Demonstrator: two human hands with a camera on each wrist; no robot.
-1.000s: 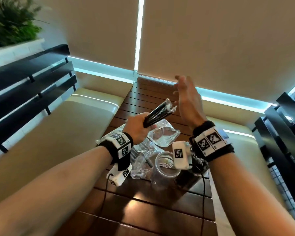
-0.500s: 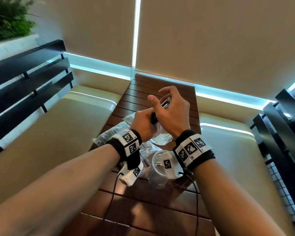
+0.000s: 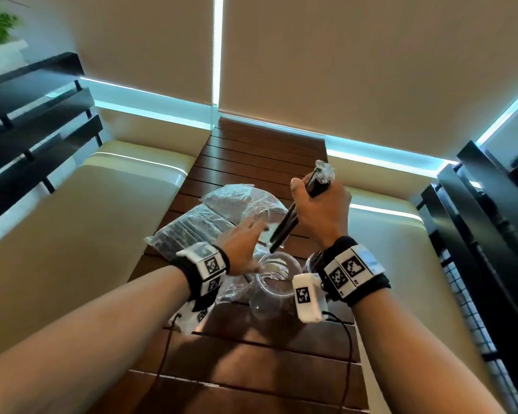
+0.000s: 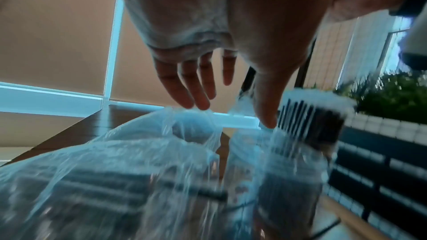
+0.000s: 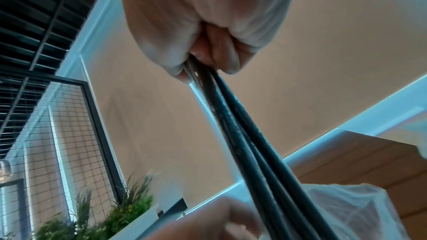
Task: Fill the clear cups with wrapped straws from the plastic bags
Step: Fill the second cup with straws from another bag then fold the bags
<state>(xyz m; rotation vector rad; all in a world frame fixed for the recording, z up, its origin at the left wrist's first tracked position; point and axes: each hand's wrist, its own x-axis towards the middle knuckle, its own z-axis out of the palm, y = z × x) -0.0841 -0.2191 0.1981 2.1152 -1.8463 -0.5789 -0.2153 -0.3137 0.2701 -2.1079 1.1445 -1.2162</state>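
Note:
My right hand [image 3: 319,204] grips a small bunch of black wrapped straws [image 3: 284,227], tilted, their lower ends just above the rim of a clear cup [image 3: 274,277] on the table. In the right wrist view the straws [image 5: 242,134] run down from my curled fingers [image 5: 215,56]. My left hand [image 3: 241,245] hovers flat with straight fingers over the plastic bags [image 3: 192,231], left of the cup and holding nothing. The left wrist view shows its fingers [image 4: 196,83] spread above a crinkled bag [image 4: 115,171] with dark straws inside. A second cup [image 3: 313,259] is mostly hidden behind my right wrist.
The dark slatted wooden table [image 3: 251,348] runs between two cream bench seats [image 3: 81,219]. A nearly empty bag [image 3: 240,201] lies further back. Black slatted railings [image 3: 27,121] stand at left and right, blinds behind. Wrist-camera cables trail over the near table.
The straws passed from my left hand to my right. My right hand tipped them down toward the cup. My left hand let go, opened and dropped toward the bags.

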